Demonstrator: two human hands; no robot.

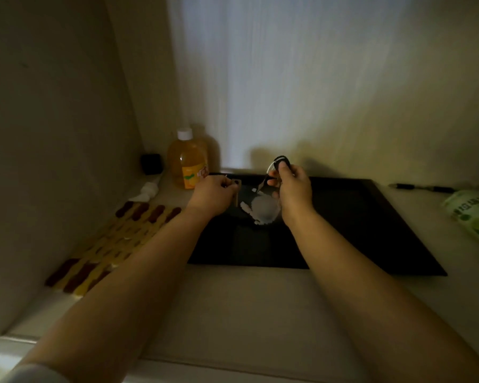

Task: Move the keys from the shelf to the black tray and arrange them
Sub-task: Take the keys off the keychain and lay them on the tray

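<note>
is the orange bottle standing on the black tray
No, the orange bottle stands on the shelf beyond the black tray's far left corner.

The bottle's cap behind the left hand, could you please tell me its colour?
White; the bottle's cap tops orange liquid, seen in the head view.

Both hands work over the black tray (357, 233). Right hand (293, 186) pinches a black fob (282, 162) above its far edge, keys (263, 183) dangling below. Left hand (213, 193) curls over a tan tag (237, 189) at the far-left corner. A white-grey charm (262, 210) lies inside; orange bottle (188, 161) stands behind that corner.
</note>
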